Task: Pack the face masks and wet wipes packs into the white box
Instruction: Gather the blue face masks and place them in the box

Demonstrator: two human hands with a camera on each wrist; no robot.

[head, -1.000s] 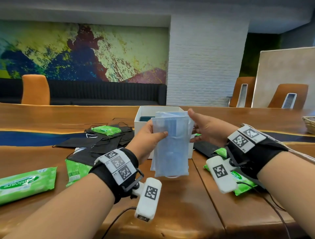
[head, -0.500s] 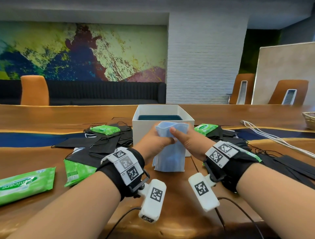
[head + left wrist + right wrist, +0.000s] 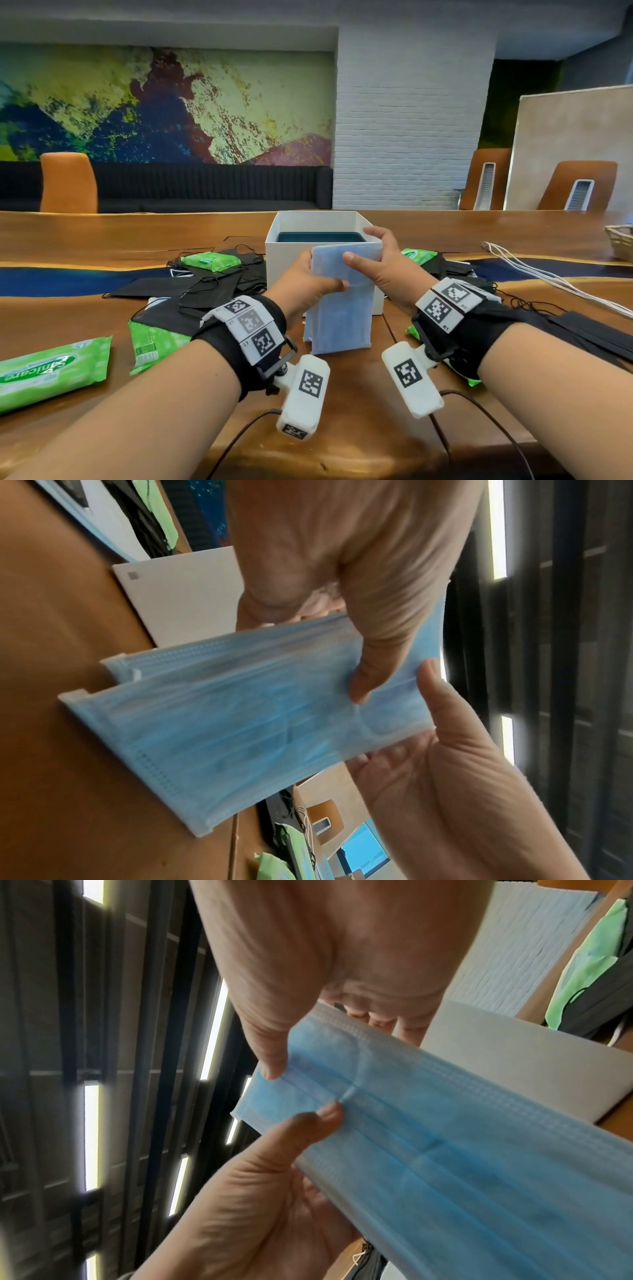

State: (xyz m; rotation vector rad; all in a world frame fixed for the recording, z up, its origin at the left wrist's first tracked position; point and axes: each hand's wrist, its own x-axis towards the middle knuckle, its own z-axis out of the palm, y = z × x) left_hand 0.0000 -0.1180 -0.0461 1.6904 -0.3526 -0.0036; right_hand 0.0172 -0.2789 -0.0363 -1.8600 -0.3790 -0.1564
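Holding a stack of blue face masks (image 3: 339, 301) upright in front of me, I have my left hand (image 3: 305, 284) on its left edge, thumb across the near face and fingers behind. My right hand (image 3: 383, 267) grips the top right corner, thumb (image 3: 352, 257) on the near face and the other fingers curled over the top behind it. From the left wrist view the lower end of the stack (image 3: 192, 750) meets the worktop (image 3: 61, 696), and both thumbs press the blue fabric near its upper end. From the right wrist view my right thumb (image 3: 270, 1053) and left thumb (image 3: 308, 1129) pinch the same end of the masks (image 3: 445, 1137).

The white box (image 3: 291, 267) stands open just behind the stack, near the middle of the wooden worktop (image 3: 342, 428), with something dark teal (image 3: 318, 237) lying inside it. To the left of the box lies a heap of black face masks (image 3: 191, 287) with a green wet wipes pack (image 3: 210, 261) on top of it. Two more wipes packs sit nearer on the left: one (image 3: 154, 346) partly under the black masks, another (image 3: 48, 375) at the left edge. On the right, a further green pack (image 3: 419, 255) shows beside the box past my right hand, with more black masks (image 3: 582, 339) spread along that side. White cords (image 3: 548, 277) run across the far right of the worktop, and a woven basket (image 3: 621, 240) sits at the right edge.
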